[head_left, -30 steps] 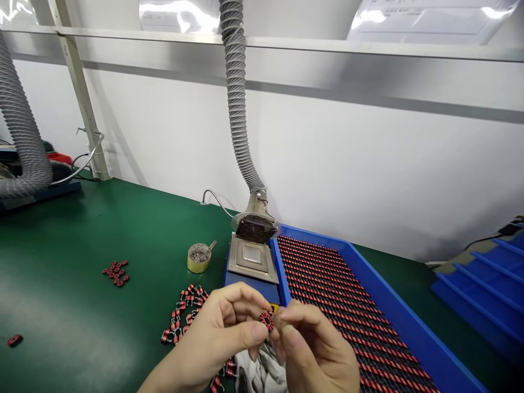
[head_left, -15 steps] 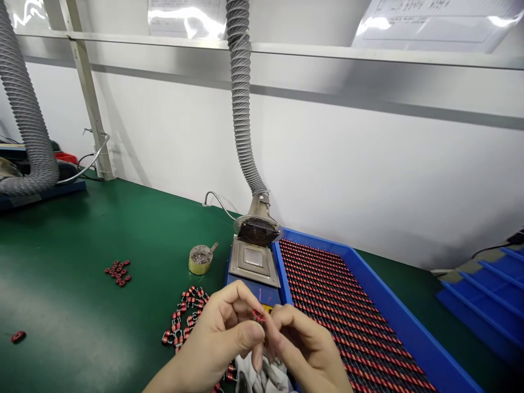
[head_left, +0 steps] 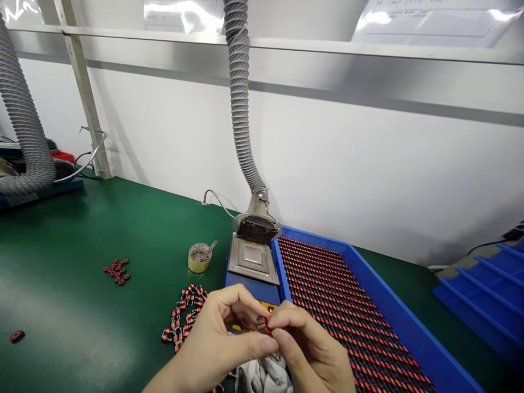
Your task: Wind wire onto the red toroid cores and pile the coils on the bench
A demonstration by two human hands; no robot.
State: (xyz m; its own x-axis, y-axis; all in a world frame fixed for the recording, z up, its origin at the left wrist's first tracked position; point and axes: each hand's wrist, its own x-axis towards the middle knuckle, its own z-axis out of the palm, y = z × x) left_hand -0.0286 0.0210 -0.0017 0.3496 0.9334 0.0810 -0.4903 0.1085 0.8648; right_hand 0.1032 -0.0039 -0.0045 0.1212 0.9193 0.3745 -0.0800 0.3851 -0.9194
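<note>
Both of my hands meet low in the middle of the view and pinch one small red-and-black wound ring coil [head_left: 265, 324]. My left hand [head_left: 221, 341] grips it with thumb and curled fingers. My right hand [head_left: 311, 349] pinches it from the right with thumb and forefinger. The coil is mostly hidden between the fingertips. Just left of my hands lies a loose heap of the same coils [head_left: 184, 315]. A blue tray [head_left: 393, 322] packed with rows of coils lies to the right.
A blue solder pot with a square metal top [head_left: 252, 258] stands behind my hands, under a grey fume hose [head_left: 241, 120]. Nearby are a tape roll holding metal bits [head_left: 199, 257], a small coil cluster [head_left: 117, 271], one stray coil [head_left: 17, 335], a white cloth [head_left: 262, 376] and stacked blue trays [head_left: 487, 289].
The coil faced the camera a second ago; my fingers have turned it edge-on and closed round it, so little of it shows now. My hands stayed in the same place.
</note>
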